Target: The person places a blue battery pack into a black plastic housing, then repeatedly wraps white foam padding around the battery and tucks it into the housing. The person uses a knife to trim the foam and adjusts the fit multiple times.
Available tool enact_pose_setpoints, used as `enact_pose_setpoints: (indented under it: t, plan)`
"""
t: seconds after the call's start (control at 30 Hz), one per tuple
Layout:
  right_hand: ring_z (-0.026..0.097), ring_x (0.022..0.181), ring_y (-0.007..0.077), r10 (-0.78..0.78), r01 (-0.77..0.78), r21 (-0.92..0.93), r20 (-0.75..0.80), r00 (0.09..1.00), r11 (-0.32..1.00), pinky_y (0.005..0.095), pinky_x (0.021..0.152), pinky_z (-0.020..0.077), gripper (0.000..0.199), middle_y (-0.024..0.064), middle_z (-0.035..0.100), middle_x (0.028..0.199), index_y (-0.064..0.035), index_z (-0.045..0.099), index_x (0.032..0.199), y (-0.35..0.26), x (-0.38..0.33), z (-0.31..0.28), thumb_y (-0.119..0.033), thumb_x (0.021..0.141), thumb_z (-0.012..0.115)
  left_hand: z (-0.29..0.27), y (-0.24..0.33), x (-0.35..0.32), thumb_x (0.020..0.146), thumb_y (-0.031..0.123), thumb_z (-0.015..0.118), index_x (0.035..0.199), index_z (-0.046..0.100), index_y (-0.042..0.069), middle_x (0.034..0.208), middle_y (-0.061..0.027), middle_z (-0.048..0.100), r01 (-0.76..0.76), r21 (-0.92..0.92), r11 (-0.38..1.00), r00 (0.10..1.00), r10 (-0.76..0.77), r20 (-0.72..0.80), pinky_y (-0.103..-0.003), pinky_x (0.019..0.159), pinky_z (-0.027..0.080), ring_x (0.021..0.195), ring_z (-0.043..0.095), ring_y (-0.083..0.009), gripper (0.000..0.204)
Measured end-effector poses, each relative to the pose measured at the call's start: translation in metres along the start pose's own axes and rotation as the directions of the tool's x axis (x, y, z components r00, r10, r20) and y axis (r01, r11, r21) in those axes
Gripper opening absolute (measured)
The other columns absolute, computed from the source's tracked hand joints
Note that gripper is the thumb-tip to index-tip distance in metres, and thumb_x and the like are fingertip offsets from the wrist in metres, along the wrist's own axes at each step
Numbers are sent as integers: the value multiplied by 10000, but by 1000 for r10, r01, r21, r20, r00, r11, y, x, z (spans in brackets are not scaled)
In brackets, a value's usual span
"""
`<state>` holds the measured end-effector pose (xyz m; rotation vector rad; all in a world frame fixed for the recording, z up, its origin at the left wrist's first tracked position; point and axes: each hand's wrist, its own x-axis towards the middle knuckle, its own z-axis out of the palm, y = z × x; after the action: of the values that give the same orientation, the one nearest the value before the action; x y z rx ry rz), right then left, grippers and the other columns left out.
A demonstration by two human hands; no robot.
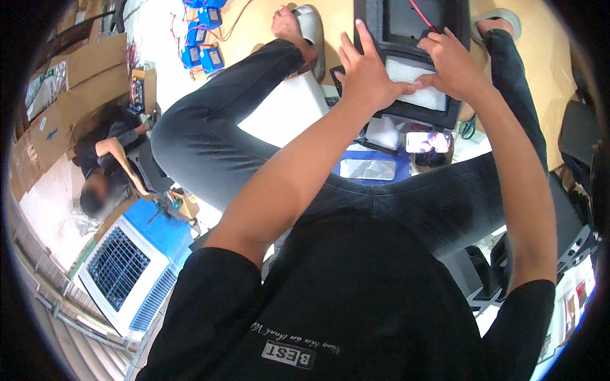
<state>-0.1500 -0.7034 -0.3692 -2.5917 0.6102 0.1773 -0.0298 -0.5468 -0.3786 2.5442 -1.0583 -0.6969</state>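
Observation:
Both my hands are over a black box [453, 113] with a padded, foam-like lining, at the top of the view. A block of white foam [401, 65] sits in its near compartment. My left hand [372, 76] lies across the box's left side, fingers spread, with its thumb against the foam. From the right, my right hand [456, 66] rests on the box with fingers bent but apart, and its thumb meets the left thumb over the foam. A thin red wire [420, 14] runs into the far compartment, just beyond my right fingertips.
Close to the box are a smaller white foam piece [383, 132], a lit phone [428, 142], scissors [467, 129] and a pale flat rectangular object [368, 169]. Several blue wired packs [211, 58] lie far left. A co-worker [117, 149] and a blue-white air cooler [121, 267] are left.

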Motion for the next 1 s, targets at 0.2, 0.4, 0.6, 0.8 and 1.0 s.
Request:
enact_pose_setpoints:
  t: [0.2,0.4,0.6,0.8,1.0]
  plan:
    - [657,1216,329,286,-111,396,-419,862,912,420,1048,497,530,167,708,1236,-48,688,1258,10,-82,7,-366,860,838,-10,21,-19,631,322,938,1357,607,54,1326,-141,622,-663,69,745,749,660,65,-496,1111,444,1310,545,-329,841]
    - [726,1092,275,735,-504,587,-253,630,634,379,973,537,455,162,761,1121,-22,733,1175,8,-152,15,-368,890,808,-12,40,1,608,340,909,1239,684,66,1228,-100,646,-674,277,685,738,602,306,-518,1015,498,1238,578,-305,723]
    - [736,1021,253,653,-445,583,-205,729,680,363,925,550,465,158,768,1074,6,734,1159,62,-150,4,-372,893,785,-17,27,7,564,266,900,1246,627,20,1153,-151,661,-698,107,708,716,693,84,-448,982,533,1112,635,-345,775]
    - [667,836,180,496,-627,571,390,776,531,332,737,513,313,107,702,869,70,703,1086,159,-111,53,-209,945,720,-48,12,14,628,157,897,1322,522,11,1191,-166,630,-530,-210,822,812,563,154,-409,1039,514,1165,662,-307,803]
    - [701,834,310,582,-769,-53,688,434,637,424,679,550,337,177,720,1018,54,713,1120,228,-121,211,-225,935,681,-42,-9,9,687,72,830,1418,444,55,1335,-141,559,-424,-496,758,840,534,98,-460,1164,432,1317,572,-293,827]
